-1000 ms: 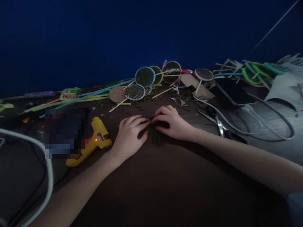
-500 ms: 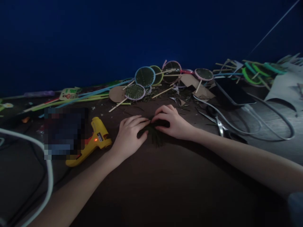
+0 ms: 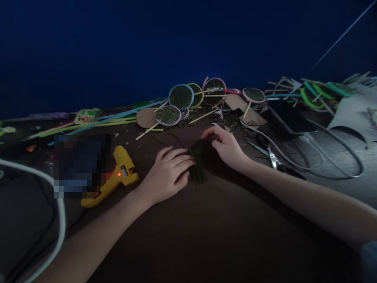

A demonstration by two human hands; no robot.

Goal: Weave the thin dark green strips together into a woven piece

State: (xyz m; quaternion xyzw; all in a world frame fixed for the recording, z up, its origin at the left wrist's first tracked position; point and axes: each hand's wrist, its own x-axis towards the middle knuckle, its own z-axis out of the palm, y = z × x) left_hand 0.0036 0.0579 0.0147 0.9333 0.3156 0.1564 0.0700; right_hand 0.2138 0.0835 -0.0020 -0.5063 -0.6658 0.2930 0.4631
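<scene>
A small bundle of dark green strips (image 3: pixel 199 169), leaf-like in the dim light, lies on the dark table between my hands. My left hand (image 3: pixel 170 173) rests palm down with its fingers stretched out, the tips touching the bundle's left side. To the upper right of the strips, my right hand (image 3: pixel 228 149) has its thumb and fingers curled together. What those fingers pinch, if anything, is too dark to make out.
A yellow hot glue gun (image 3: pixel 118 179) with a lit red light lies to the left. Scissors (image 3: pixel 272 157) and a phone (image 3: pixel 291 116) with a white cable are on the right. Behind are several round hoops on sticks (image 3: pixel 181 96), cardboard scraps (image 3: pixel 235 101) and clippings.
My right hand has moved right and slightly up, away from my left hand. My left hand has shifted a little right and down, flattening beside the strips, which now show more.
</scene>
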